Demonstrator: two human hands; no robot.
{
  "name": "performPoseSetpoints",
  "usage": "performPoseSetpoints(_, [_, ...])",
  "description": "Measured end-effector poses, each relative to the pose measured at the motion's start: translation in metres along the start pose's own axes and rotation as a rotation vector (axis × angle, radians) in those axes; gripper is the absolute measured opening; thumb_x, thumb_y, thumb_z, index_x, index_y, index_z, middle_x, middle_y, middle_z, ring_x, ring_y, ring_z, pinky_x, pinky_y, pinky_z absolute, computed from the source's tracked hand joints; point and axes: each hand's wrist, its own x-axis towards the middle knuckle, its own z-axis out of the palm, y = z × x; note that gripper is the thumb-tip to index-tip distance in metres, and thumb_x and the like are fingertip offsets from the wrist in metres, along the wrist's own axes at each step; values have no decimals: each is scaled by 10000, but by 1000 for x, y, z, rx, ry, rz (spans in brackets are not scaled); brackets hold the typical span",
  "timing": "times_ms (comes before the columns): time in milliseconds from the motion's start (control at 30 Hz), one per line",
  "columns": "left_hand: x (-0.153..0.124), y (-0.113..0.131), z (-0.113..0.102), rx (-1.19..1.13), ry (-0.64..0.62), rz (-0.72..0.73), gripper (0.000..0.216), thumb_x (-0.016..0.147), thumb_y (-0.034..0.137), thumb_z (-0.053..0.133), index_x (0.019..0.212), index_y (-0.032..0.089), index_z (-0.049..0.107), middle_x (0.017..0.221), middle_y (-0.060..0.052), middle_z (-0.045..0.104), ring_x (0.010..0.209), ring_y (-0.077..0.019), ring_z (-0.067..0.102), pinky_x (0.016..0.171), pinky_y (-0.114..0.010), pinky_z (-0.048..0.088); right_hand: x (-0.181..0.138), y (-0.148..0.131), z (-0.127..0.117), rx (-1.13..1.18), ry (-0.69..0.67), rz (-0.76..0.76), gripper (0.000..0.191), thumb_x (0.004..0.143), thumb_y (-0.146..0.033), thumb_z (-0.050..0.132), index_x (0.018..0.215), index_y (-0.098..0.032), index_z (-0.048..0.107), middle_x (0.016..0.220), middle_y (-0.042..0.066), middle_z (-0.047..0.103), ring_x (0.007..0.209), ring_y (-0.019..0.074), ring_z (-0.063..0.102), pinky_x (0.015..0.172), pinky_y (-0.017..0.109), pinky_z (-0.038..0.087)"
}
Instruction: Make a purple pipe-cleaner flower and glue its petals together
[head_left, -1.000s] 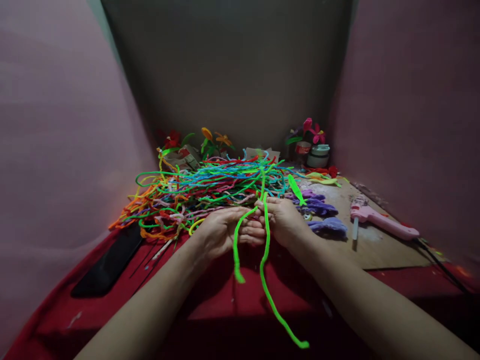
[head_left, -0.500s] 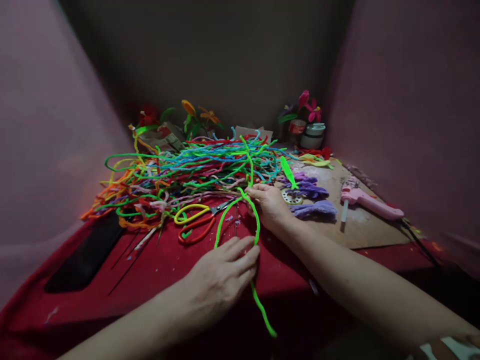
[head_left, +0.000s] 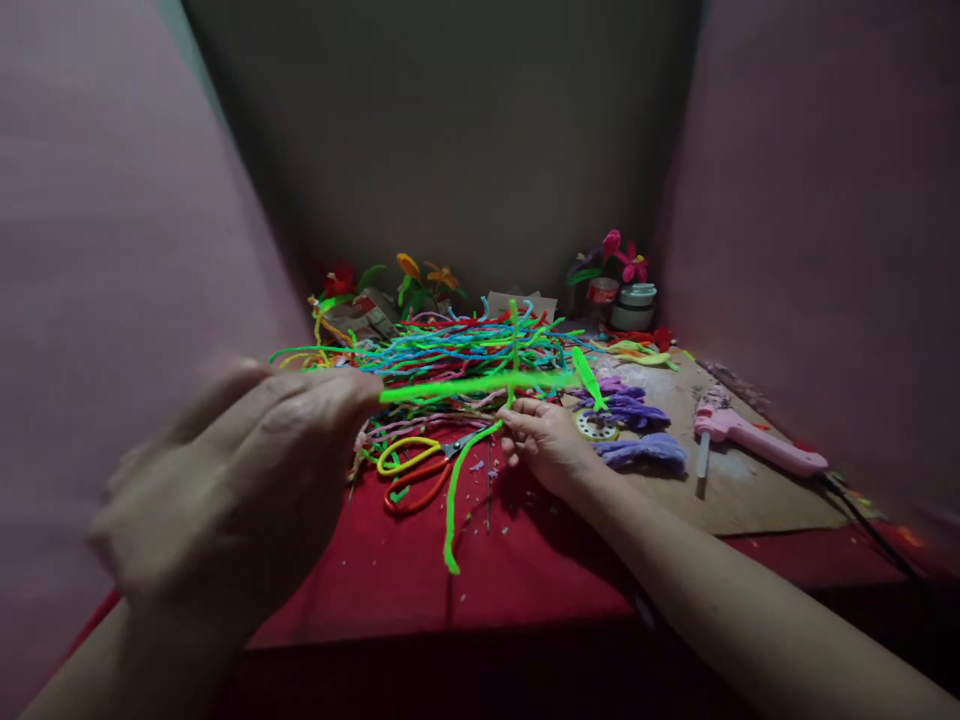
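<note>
Bright green pipe cleaners (head_left: 451,510) cross one another just above the table's middle. My right hand (head_left: 547,442) pinches them near their crossing, with one length hanging down and another standing up behind. Close to the camera, my left hand (head_left: 232,490) is closed at the end of a green length stretched sideways to the right; its fingertips are partly hidden and slightly blurred. Below the stretched piece lie scissors (head_left: 444,462) with one yellow and one red handle loop. A flat green leaf-shaped piece (head_left: 589,380) is just beyond my right hand.
A heap of coloured pipe cleaners (head_left: 450,350) covers the table's back. On the right, a cardboard sheet (head_left: 750,505) bears purple bundles (head_left: 641,453), a round holed disc (head_left: 598,427) and a pink glue gun (head_left: 765,440) with its cord. Fuzzy flowers (head_left: 634,265) and a jar (head_left: 636,305) stand behind.
My left hand has moved up, left and nearer the camera, drawing one green pipe cleaner sideways. My right hand keeps its pinch. The view has shifted, so the table appears slightly lower.
</note>
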Motion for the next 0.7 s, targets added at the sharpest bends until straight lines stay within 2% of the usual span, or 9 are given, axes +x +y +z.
performPoseSetpoints(67, [18,8,6,125,62,-12,196,743,224,602,911,312,651,779,53,643,762,-154,551,748,-298,407,-1,-2,1,13,-21,5,221,601,-265,721,681,-151,550,491,-49,524,358,63,475,316,161,373])
performPoseSetpoints(133, [30,16,20,2,15,-92,113,772,275,567,839,278,658,712,41,627,647,-125,531,628,-256,408,-2,-5,2,33,-58,9,212,609,-261,718,701,-148,564,505,-46,528,368,63,481,321,160,367])
performPoseSetpoints(200, [35,18,39,-345,-228,-333,134,771,320,562,768,210,638,619,24,577,540,-96,486,485,-212,362,-4,-6,4,63,-111,23,211,610,-255,721,714,-145,574,520,-43,532,379,65,487,328,163,369])
performPoseSetpoints(267, [35,15,58,-686,-528,-598,146,775,292,548,800,169,624,558,30,517,463,-69,423,422,-184,311,-6,-8,5,88,-166,48,210,611,-252,724,708,-140,575,531,-36,538,378,63,479,330,166,366])
performPoseSetpoints(300, [33,11,66,-854,-634,-694,156,775,271,547,866,163,615,590,30,524,468,-60,424,431,-173,320,-6,-8,5,98,-187,61,208,615,-249,723,710,-138,576,536,-34,541,376,62,475,330,167,362])
performPoseSetpoints(333, [30,8,73,-992,-663,-761,167,765,246,559,897,154,604,651,18,549,500,-56,450,465,-166,350,-7,-9,5,107,-198,70,204,620,-247,721,713,-138,577,541,-30,546,376,62,473,330,167,357])
performPoseSetpoints(467, [21,-1,87,-1254,-637,-835,238,716,230,625,926,129,575,778,-40,609,593,-90,539,517,-184,421,-8,-12,3,137,-209,103,197,625,-227,720,736,-141,581,571,-19,572,368,50,449,326,159,318])
performPoseSetpoints(600, [17,-1,89,-1228,-621,-838,207,734,296,616,832,115,623,744,-53,627,580,-106,546,493,-197,421,-7,-14,1,191,-246,180,193,626,-209,713,762,-144,593,605,-15,587,340,17,350,316,149,238])
performPoseSetpoints(700, [16,2,91,-1194,-622,-881,200,729,299,627,777,108,665,637,-24,608,521,-78,506,468,-175,376,-7,-14,2,239,-196,164,185,572,-159,732,707,-136,608,567,-28,562,378,20,369,356,150,251])
